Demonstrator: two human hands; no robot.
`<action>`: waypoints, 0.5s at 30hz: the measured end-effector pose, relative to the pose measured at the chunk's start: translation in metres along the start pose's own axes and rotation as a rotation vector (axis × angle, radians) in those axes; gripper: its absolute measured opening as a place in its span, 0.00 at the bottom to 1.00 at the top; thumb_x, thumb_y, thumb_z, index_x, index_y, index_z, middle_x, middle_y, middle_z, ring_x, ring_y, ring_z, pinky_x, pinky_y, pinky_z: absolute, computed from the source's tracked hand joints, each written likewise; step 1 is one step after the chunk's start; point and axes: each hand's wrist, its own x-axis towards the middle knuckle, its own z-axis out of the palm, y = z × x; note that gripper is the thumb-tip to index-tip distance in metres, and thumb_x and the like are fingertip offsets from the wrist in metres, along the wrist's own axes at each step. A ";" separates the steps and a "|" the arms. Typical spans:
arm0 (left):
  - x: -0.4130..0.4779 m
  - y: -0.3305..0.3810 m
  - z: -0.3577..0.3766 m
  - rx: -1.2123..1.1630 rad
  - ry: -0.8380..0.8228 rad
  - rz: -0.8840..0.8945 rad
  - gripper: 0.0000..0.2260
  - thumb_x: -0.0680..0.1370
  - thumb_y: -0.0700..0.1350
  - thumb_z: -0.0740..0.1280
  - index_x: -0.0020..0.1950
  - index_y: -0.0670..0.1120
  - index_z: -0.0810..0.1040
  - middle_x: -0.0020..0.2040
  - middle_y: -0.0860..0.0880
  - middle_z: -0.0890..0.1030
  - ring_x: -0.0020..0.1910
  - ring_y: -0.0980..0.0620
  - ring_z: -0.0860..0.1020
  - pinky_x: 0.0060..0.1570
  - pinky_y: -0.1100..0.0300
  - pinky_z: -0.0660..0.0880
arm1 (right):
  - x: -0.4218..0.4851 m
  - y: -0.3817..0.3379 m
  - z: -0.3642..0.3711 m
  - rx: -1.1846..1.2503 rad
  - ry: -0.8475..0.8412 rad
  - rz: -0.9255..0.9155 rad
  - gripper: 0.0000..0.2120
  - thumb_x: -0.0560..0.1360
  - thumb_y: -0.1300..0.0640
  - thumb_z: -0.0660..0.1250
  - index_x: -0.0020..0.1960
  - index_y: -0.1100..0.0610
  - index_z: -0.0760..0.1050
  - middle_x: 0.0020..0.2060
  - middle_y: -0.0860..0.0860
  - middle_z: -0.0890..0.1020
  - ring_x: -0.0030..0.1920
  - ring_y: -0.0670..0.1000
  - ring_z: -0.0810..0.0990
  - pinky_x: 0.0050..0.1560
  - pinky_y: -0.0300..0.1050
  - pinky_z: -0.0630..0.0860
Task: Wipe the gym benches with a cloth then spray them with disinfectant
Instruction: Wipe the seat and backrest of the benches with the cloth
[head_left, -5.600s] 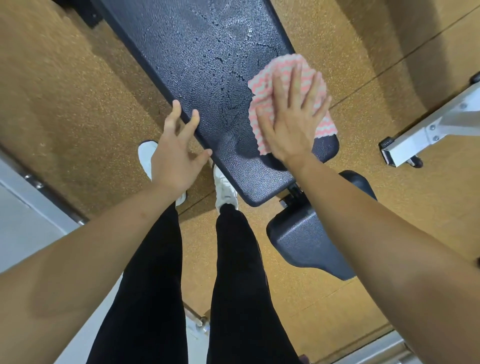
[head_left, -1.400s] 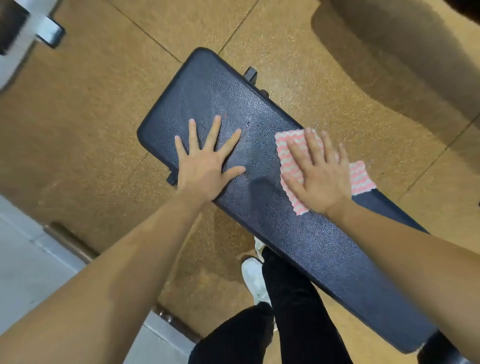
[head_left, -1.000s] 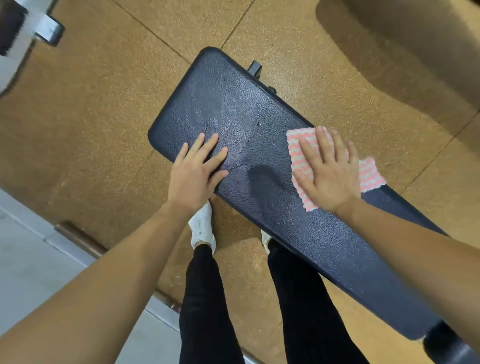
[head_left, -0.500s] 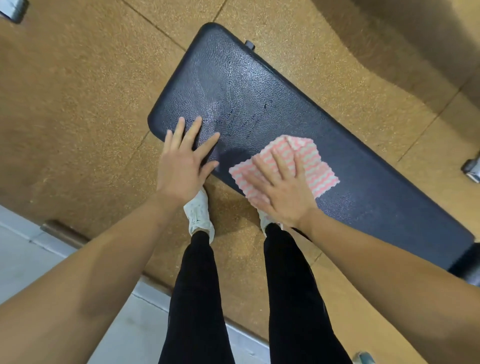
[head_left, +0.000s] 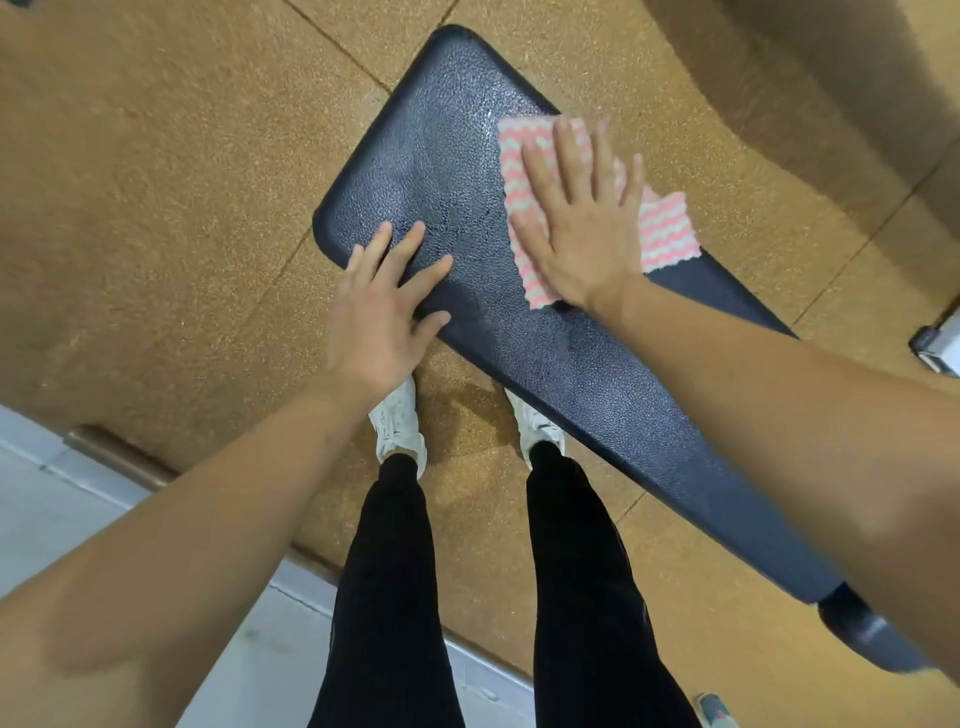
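Observation:
A long dark padded gym bench (head_left: 431, 135) runs diagonally from upper middle to lower right. A pink-and-white zigzag cloth (head_left: 667, 234) lies flat on the pad's far edge. My right hand (head_left: 582, 218) presses flat on the cloth, fingers spread. My left hand (head_left: 384, 312) rests flat on the near edge of the pad, fingers apart, holding nothing. No spray bottle is in view.
My legs in black trousers and white shoes (head_left: 397, 426) stand on the speckled tan floor just before the bench. A second dark pad (head_left: 867, 634) adjoins the bench at lower right. A white metal frame end (head_left: 937, 348) shows at the right edge. Grey tiles (head_left: 62, 499) border the floor at left.
My right hand has slid the cloth from the near edge of the pad across to the far edge. My left hand stays braced on the near edge.

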 end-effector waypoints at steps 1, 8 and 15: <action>-0.001 -0.002 -0.001 -0.009 0.002 0.000 0.24 0.79 0.51 0.72 0.75 0.51 0.75 0.81 0.45 0.66 0.81 0.38 0.59 0.79 0.39 0.57 | -0.007 -0.002 0.005 -0.025 0.000 -0.030 0.32 0.83 0.33 0.41 0.84 0.45 0.44 0.84 0.52 0.47 0.82 0.63 0.44 0.77 0.73 0.43; -0.004 -0.011 -0.007 0.056 0.031 -0.096 0.25 0.79 0.54 0.71 0.74 0.49 0.75 0.80 0.43 0.66 0.80 0.39 0.62 0.79 0.40 0.59 | -0.097 -0.019 0.053 -0.097 -0.042 -0.247 0.34 0.83 0.35 0.49 0.84 0.46 0.45 0.83 0.53 0.47 0.82 0.65 0.45 0.74 0.76 0.47; 0.037 -0.010 -0.017 0.109 -0.052 -0.106 0.33 0.80 0.64 0.64 0.82 0.57 0.61 0.85 0.43 0.53 0.83 0.36 0.50 0.81 0.38 0.49 | -0.139 -0.023 0.074 -0.108 -0.065 -0.321 0.29 0.85 0.40 0.49 0.83 0.44 0.48 0.83 0.49 0.44 0.82 0.63 0.46 0.75 0.75 0.48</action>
